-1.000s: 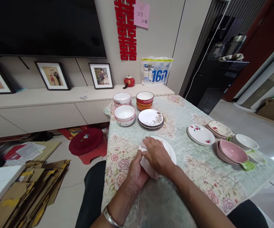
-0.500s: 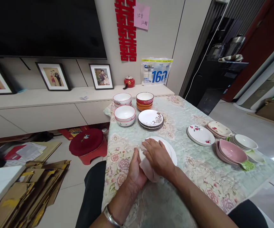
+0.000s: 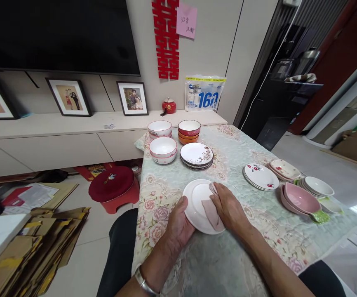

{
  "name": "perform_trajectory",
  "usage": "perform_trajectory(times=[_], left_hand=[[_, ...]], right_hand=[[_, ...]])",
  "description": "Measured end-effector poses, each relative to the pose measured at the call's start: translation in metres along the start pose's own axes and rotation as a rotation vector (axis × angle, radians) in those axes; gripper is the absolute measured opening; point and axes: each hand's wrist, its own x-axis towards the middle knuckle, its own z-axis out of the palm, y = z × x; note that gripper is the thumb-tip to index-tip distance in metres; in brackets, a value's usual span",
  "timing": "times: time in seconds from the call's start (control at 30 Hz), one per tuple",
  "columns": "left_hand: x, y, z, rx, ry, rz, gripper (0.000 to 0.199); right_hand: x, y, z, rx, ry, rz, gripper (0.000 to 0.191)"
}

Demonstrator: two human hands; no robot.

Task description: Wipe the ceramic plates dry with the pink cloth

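Observation:
A round white plate (image 3: 193, 211) with a smaller raised circle in its middle is tilted in front of me above the table. My left hand (image 3: 178, 222) grips its lower left rim, thumb on the upper face and fingers underneath. On the right side of the plate, my right hand (image 3: 230, 209) presses a thin pale pink cloth (image 3: 210, 212) against the rim, with a loose flap lying across the plate's face. Just beyond stands a stack of brown-patterned plates (image 3: 196, 154). Whether another plate lies under the held one, I cannot tell.
White bowls with red rims (image 3: 163, 149) and orange and red bowls (image 3: 189, 131) stand at the back. To the right are flower-patterned plates (image 3: 260, 176), pink bowls (image 3: 300, 200) and small white bowls (image 3: 318, 185). A red stool (image 3: 112, 185) and flattened cardboard (image 3: 33, 251) are left of the table.
My right hand has slid from the plate's middle to its right rim, with the cloth in it. More of the plate's face now shows, and my left hand still holds its left side.

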Motion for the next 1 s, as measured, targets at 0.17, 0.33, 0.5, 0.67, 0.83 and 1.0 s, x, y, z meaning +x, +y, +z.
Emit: perform_trajectory(times=[0.17,0.33,0.5,0.67,0.83,1.0], left_hand=[[-0.002,-0.001,0.002,0.038,0.029,0.033,0.053],[0.000,-0.002,0.000,0.052,0.028,0.018,0.052],[-0.002,0.000,0.001,0.019,0.098,-0.088,0.053],[-0.005,0.003,0.004,-0.001,0.062,-0.049,0.045],[-0.003,0.002,0.003,0.011,0.120,-0.050,0.047],[0.000,-0.001,0.002,-0.001,0.093,0.011,0.052]], right_hand=[[-0.040,-0.004,0.004,-0.026,0.100,-0.001,0.053],[-0.068,-0.033,0.008,-0.051,0.100,-0.036,0.064],[-0.058,-0.064,0.006,-0.033,-0.074,-0.145,0.070],[-0.008,-0.073,-0.004,-0.015,-0.238,-0.166,0.055],[0.029,-0.056,-0.003,-0.008,-0.240,-0.109,0.044],[0.035,-0.028,-0.001,-0.054,-0.171,0.023,0.042]])
